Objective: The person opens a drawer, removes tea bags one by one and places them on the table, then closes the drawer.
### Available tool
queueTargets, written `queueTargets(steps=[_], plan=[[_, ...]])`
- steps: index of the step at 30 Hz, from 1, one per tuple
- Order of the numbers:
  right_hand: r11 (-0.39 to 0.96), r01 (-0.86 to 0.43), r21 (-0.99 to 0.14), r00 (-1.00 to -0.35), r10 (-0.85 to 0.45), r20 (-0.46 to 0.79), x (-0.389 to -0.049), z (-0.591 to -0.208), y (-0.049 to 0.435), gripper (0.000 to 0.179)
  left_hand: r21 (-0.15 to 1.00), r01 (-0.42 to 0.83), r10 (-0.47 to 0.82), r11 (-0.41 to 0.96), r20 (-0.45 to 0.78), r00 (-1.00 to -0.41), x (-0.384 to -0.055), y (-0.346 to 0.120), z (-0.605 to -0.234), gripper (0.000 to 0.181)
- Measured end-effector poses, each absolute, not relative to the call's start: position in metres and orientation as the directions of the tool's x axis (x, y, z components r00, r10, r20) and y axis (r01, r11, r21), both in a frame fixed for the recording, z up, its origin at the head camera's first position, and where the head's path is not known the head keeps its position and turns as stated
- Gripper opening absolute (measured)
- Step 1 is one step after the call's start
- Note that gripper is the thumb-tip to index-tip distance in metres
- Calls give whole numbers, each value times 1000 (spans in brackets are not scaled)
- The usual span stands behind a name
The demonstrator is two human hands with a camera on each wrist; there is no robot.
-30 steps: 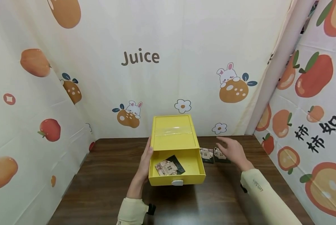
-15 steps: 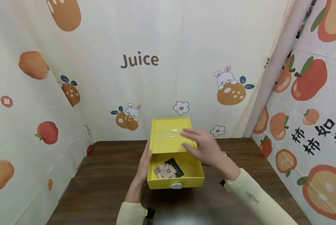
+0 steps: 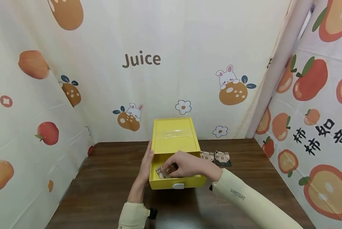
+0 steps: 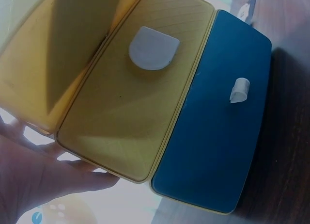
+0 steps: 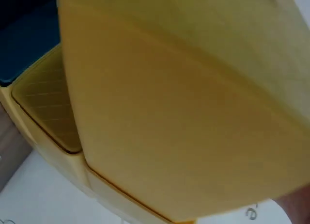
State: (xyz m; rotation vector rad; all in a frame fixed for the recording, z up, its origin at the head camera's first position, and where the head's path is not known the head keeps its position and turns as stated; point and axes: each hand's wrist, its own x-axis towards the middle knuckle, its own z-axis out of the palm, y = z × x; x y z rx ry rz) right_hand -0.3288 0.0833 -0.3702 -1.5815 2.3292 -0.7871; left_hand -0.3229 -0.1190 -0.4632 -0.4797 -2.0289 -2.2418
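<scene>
A small yellow drawer cabinet (image 3: 175, 127) stands on the table with its top drawer (image 3: 194, 182) pulled out. My left hand (image 3: 144, 167) rests along the cabinet's left side, fingers straight against the wall; the left wrist view also has this hand (image 4: 53, 175) at the edge. Inside the open drawer, my right hand (image 3: 185, 165) pinches at a small printed packet (image 3: 168, 170), fingertips bent down around it. Another floral packet (image 3: 160, 172) edge shows beside the fingers. In the right wrist view the drawer's yellow side (image 5: 184, 122) hides the right hand.
Two similar packets (image 3: 222, 158) lie on the dark wooden table (image 3: 108, 178) right of the cabinet. Below the open drawer are a yellow drawer (image 4: 121, 98) and a blue drawer (image 4: 208, 122), both closed with white knobs. A printed curtain (image 3: 171, 89) hangs behind.
My right hand has moved left from the packets on the table, over the cabinet and down into the open drawer. My left hand has stayed at the cabinet's side.
</scene>
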Motion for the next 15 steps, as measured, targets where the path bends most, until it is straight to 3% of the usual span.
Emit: queueTargets(steps=[7, 15], plan=[[344, -798, -496, -374, -927, -42, -342, -388, 77, 28, 953, 278, 148, -122, 294, -944, -325, -123, -466, 52], [424, -838, -345, -411, -905, -112, -343, -392, 76, 51, 939, 310, 158, -147, 331, -930, -329, -124, -467, 52]])
